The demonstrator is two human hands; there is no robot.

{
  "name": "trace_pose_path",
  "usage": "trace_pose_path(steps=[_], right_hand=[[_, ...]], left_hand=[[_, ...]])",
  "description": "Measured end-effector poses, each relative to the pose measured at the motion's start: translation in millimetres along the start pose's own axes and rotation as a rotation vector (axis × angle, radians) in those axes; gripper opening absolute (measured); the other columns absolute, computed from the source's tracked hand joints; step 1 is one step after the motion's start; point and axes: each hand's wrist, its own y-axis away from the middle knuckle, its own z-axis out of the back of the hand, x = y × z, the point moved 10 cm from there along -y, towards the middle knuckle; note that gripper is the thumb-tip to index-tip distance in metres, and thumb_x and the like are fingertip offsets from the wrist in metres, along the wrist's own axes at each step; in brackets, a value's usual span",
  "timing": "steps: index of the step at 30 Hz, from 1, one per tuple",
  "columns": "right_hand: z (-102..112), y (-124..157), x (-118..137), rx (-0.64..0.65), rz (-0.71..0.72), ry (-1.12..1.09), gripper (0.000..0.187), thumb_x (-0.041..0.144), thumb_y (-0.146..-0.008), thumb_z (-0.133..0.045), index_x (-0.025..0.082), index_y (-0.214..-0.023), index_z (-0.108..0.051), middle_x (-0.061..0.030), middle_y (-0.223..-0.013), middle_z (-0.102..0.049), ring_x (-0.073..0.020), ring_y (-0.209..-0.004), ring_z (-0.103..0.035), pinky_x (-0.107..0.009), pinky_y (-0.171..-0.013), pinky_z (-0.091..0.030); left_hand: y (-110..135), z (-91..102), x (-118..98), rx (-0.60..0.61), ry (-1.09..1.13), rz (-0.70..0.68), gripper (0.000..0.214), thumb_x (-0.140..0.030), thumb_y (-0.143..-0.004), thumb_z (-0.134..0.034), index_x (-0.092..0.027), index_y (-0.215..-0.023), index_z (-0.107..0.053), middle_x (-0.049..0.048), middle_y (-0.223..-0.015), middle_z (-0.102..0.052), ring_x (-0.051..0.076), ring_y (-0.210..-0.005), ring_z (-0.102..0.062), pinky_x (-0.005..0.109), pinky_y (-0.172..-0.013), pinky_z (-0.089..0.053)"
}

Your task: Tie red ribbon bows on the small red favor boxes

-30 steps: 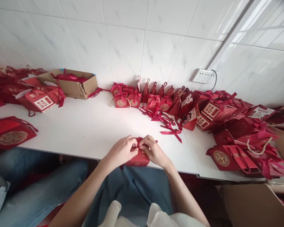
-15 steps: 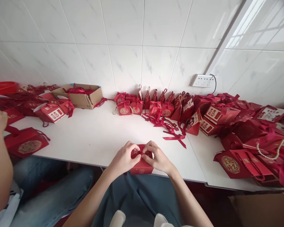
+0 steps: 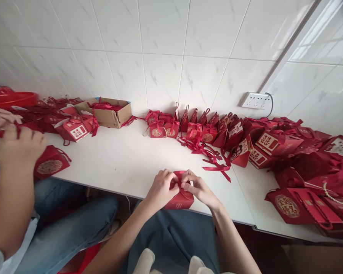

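Note:
A small red paper gift box [image 3: 179, 202] sits at the front edge of the white table, right before my lap. My left hand [image 3: 165, 186] bends over its left side, thumb and fingers pinched at the top closure. From the other side, my right hand [image 3: 198, 190] pinches the same closure, its fingertips close to the left ones. The fingers cover the middle of the box top, so I cannot tell whether a flap or a ribbon lies between them.
Loose red ribbons [image 3: 217, 161] lie beyond my right hand. Finished red boxes [image 3: 156, 129] line the wall, and more boxes [image 3: 286, 205] pile up at right. A cardboard carton [image 3: 110, 117] holds ribbons. At left, another person's hands [image 3: 20, 142] work above a red box [image 3: 53, 161].
My fingertips have drawn slightly apart over the box top. The other person's hands have come further into view at left. The whole view has shifted a little leftward.

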Motion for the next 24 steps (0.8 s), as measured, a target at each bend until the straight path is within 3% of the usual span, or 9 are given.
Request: trace_pose_path(steps=[5, 10, 15, 19, 21, 23, 24], right_hand=[[10.0, 2.4, -12.9, -0.128, -0.009, -0.172, 0.036, 0.041, -0.088, -0.042, 0.020, -0.060, -0.033, 0.0000, -0.076, -0.035, -0.0140, -0.065, -0.037, -0.028, -0.060, -0.036], [12.7, 3.4, -14.4, -0.161, -0.053, -0.133, 0.041, 0.047, -0.083, -0.055, 0.019, -0.058, -0.039, 0.0001, -0.074, -0.039, -0.0143, -0.065, -0.040, -0.028, -0.060, -0.036], [3.5, 2.5, -2.2, -0.187, -0.086, 0.017, 0.043, 0.048, -0.090, -0.048, 0.019, -0.058, -0.042, -0.0003, -0.068, -0.041, -0.0154, -0.062, -0.042, -0.029, -0.060, -0.035], [-7.5, 3.6, -4.2, -0.233, -0.055, 0.386, 0.040, 0.050, -0.089, -0.048, 0.021, -0.061, -0.043, -0.0019, -0.066, -0.049, -0.0185, -0.062, -0.048, -0.031, -0.061, -0.039], [-7.0, 7.7, -7.5, -0.309, 0.009, 0.465, 0.038, 0.050, -0.088, -0.049, 0.023, -0.062, -0.042, -0.0006, -0.063, -0.050, -0.0180, -0.058, -0.049, -0.031, -0.058, -0.042], [-10.7, 11.2, -20.8, -0.305, -0.012, 0.484, 0.036, 0.050, -0.089, -0.046, 0.023, -0.065, -0.042, 0.0002, -0.063, -0.051, -0.0175, -0.058, -0.051, -0.029, -0.058, -0.045], [-7.2, 15.1, -24.9, -0.361, -0.028, 0.509, 0.036, 0.050, -0.090, -0.045, 0.024, -0.066, -0.041, 0.0006, -0.062, -0.050, -0.0176, -0.057, -0.051, -0.030, -0.058, -0.046]], left_hand=[[2.2, -4.0, -4.1, 0.049, 0.105, -0.036, 0.009, -0.013, -0.083, -0.048, -0.020, -0.077, -0.048, 0.0022, -0.086, -0.052, 0.017, -0.087, -0.051, 0.034, -0.083, -0.047], [3.4, -5.3, -1.9, 0.005, 0.164, -0.042, 0.009, -0.014, -0.085, -0.046, -0.020, -0.078, -0.046, 0.0022, -0.087, -0.051, 0.017, -0.087, -0.050, 0.035, -0.084, -0.046], [1.2, 1.7, 11.4, -0.016, 0.211, 0.011, 0.010, -0.013, -0.084, -0.045, -0.020, -0.077, -0.045, 0.0029, -0.088, -0.051, 0.018, -0.087, -0.051, 0.036, -0.086, -0.045], [2.5, 4.9, 22.4, 0.030, 0.284, 0.031, 0.008, -0.013, -0.082, -0.048, -0.019, -0.078, -0.048, 0.0034, -0.089, -0.053, 0.018, -0.088, -0.052, 0.034, -0.086, -0.045], [4.6, 1.4, 26.8, 0.057, 0.323, 0.034, 0.004, -0.016, -0.080, -0.053, -0.019, -0.082, -0.052, 0.0045, -0.093, -0.053, 0.018, -0.092, -0.052, 0.034, -0.088, -0.045], [6.6, -5.8, 31.5, 0.081, 0.366, 0.044, 0.014, -0.022, -0.077, -0.060, -0.020, -0.090, -0.055, 0.0058, -0.099, -0.054, 0.020, -0.097, -0.052, 0.035, -0.091, -0.044], [7.5, -11.1, 34.0, 0.095, 0.390, 0.055, 0.020, -0.026, -0.075, -0.063, -0.020, -0.093, -0.057, 0.0062, -0.102, -0.053, 0.021, -0.100, -0.052, 0.036, -0.093, -0.044]])
